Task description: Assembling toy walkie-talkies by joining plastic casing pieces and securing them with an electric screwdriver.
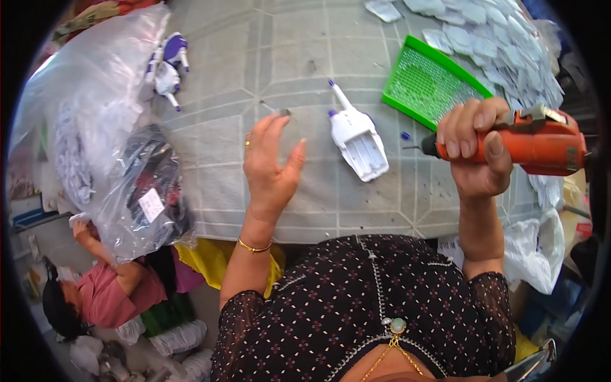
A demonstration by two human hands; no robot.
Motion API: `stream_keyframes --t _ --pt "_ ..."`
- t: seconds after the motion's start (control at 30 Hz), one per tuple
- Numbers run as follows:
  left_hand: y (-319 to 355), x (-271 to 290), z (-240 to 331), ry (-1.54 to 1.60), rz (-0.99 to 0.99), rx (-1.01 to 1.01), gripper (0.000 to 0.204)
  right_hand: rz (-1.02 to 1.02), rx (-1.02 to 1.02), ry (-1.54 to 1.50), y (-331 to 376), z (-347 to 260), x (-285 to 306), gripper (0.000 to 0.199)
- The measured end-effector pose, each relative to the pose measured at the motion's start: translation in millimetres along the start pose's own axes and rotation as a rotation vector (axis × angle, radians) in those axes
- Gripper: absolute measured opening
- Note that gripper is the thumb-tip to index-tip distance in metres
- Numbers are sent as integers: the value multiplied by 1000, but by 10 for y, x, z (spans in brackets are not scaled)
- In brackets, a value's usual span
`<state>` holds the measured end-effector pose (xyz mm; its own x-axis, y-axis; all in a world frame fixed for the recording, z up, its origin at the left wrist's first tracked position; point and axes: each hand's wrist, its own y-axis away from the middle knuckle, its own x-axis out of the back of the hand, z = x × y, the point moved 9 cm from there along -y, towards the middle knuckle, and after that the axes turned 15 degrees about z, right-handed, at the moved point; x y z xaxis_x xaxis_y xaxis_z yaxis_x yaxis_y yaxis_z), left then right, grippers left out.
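Observation:
My right hand (474,143) is wrapped round an orange electric screwdriver (541,141). Its dark chuck and thin bit point left across the table. My left hand (272,162) is held over the cloth with thumb and fingers apart. At its fingertips there is a small dark spot that I cannot make out. Between my hands lies a white plastic housing (359,141) with purple parts, a narrow neck pointing away from me and an open compartment facing up. A small purple piece (405,135) lies near the bit. Just beyond my right hand is a green tray (407,111) with a perforated-looking floor.
A heap of flat whitish pieces (490,38) covers the far right. Several white-and-purple assemblies (168,67) lie at the far left, beside a large clear plastic bag (102,127). A wrapped dark bundle (153,178) sits at the left edge. Another person (118,290) works at lower left.

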<state>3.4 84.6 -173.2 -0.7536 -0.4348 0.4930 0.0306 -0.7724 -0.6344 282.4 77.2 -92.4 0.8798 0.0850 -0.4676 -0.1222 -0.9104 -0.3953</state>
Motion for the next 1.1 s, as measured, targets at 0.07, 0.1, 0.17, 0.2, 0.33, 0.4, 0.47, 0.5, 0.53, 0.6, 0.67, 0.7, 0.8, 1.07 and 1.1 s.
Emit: stream_keyframes --t 0.07,0.1,0.17,0.2,0.33,0.4,0.47,0.5,0.53,0.6,0.67,0.7,0.8,1.07,1.1 --pt "-164 122 -175 -59 40 37 44 98 18 74 -8 4 99 24" --pt "-266 157 -277 -92 64 94 40 124 18 86 -15 -3 118 23" --pt "-522 71 -334 -91 58 67 38 199 53 165 -16 -45 178 24" --pt "-668 -37 -374 -84 38 65 36 234 62 213 -18 -63 223 25" --pt "-1201 -891 -178 49 -51 -174 35 339 54 240 -15 -110 499 31" --pt "-1444 -1409 31 128 -130 -188 37 410 86 269 -28 -222 548 37" --pt "-1694 -1892 158 164 -191 -140 40 420 108 297 -35 -301 607 46" --pt "-1807 -2137 133 36 -209 -206 40 446 135 342 -54 -339 603 51" --pt "-1884 -2370 103 -86 -229 -272 41 477 162 392 -56 -396 623 56" --pt "-1922 -2712 -12 -86 -239 -343 38 491 204 443 -34 -456 705 70" --pt "-1961 -2932 29 -83 -265 -409 37 520 277 568 13 -564 759 79" --pt "-1972 -3041 20 -143 -320 -485 36 516 296 633 40 -569 856 87" --pt "-1859 -3286 93 -229 -397 -628 35 583 446 704 104 -748 1022 91" --pt "-2067 -2383 -229 44 -38 -250 22 664 1085 1179 563 -1348 818 70" --pt "-1942 -2387 -530 292 -248 225 26 619 1024 1136 582 -1258 805 59"
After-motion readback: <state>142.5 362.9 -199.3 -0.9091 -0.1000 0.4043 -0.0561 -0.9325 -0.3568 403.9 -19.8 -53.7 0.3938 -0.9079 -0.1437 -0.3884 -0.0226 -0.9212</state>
